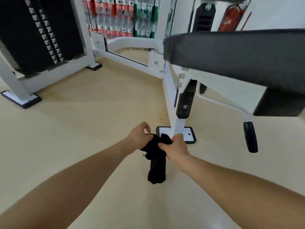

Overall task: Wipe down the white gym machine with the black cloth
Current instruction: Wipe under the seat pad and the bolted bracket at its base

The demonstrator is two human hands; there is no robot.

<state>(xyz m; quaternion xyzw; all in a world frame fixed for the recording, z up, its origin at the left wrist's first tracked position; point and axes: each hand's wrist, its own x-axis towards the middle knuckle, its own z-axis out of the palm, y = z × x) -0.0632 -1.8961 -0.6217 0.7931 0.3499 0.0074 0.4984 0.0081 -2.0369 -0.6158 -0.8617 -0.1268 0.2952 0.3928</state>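
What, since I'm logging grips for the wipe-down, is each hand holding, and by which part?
Both hold the bunched black fabric cloth at its upper end: left hand on its left side, right hand on its right. Its lower end hangs free.

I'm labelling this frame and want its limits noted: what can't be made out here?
All in the head view:
top of black cloth, hidden by left hand and right hand
grey bench pad, cut by right edge
weight stack, cut by top edge
wall packets, blurred, labels unreadable
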